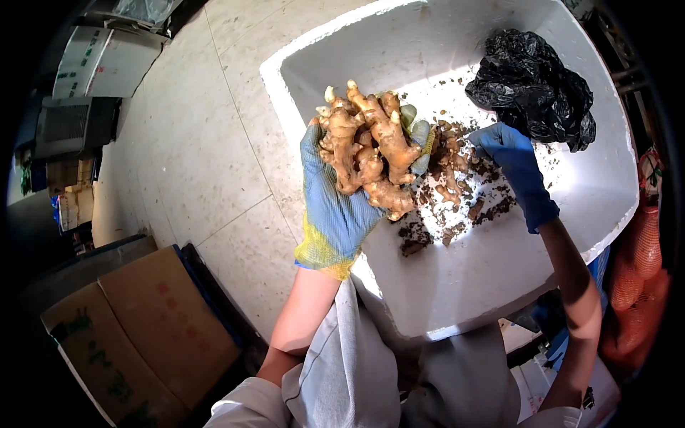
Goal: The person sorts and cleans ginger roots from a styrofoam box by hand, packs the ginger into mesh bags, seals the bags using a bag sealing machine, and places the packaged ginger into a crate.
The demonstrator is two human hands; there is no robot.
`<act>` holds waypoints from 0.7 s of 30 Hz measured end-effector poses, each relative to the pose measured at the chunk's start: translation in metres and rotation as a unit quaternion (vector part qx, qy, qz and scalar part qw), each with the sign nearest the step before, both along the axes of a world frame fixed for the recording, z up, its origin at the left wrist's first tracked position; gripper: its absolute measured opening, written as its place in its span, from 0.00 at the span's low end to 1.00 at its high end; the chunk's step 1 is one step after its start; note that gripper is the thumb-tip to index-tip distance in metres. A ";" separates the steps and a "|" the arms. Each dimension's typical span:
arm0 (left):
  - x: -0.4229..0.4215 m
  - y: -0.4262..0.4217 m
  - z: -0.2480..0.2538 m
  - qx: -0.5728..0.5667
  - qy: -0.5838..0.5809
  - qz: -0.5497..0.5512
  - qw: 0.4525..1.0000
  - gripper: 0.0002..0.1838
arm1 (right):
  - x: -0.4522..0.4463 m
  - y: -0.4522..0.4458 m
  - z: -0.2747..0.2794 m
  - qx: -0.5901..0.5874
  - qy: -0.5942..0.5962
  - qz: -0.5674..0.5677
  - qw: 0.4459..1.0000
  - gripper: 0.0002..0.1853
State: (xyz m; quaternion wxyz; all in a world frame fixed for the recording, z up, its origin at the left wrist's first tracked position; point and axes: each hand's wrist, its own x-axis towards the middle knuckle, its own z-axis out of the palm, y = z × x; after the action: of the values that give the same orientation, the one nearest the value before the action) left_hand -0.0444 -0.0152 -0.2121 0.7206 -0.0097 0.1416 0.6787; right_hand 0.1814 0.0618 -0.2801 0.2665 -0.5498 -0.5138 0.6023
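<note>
A large knobbly piece of ginger point(371, 146) rests in my left hand point(339, 214), which wears a blue and yellow glove, its fingers wrapped round the root. My right hand point(510, 160), in a blue glove, is inside the white foam box point(457, 292), with its fingers pressed together near the soil and scraps. Whether it pinches something small is too hard to make out. Below and between the hands, brown soil crumbs and small ginger bits point(457, 185) lie on the box's bottom. A crumpled black plastic bag point(531, 85) sits at the box's far right.
A cardboard box point(143, 335) stands at the lower left on the tiled floor point(193, 135). More cartons point(107, 60) are stacked at the upper left. Red mesh sacks point(638, 271) stand beyond the foam box's right side.
</note>
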 end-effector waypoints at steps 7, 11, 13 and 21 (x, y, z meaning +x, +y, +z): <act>0.002 -0.002 -0.001 -0.001 0.028 -0.014 1.000 0.29 | -0.069 -0.005 0.096 0.489 -0.097 0.107 0.860 0.14; -0.001 -0.014 -0.003 -0.064 0.117 0.012 0.991 0.27 | -0.124 -0.021 0.098 0.545 -0.107 0.171 0.814 0.26; -0.003 -0.017 -0.004 -0.043 0.112 0.023 0.993 0.26 | -0.135 -0.044 0.098 0.568 -0.271 0.179 0.756 0.24; -0.005 -0.013 -0.008 0.001 0.040 0.016 0.999 0.25 | -0.112 -0.048 0.105 0.393 0.000 0.174 0.903 0.15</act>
State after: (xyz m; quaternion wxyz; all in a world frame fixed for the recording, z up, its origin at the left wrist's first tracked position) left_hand -0.0494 -0.0286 -0.2200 0.7034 0.0163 0.1692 0.6901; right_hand 0.0690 0.0133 -0.1755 0.3519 -0.3024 -0.7963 0.3881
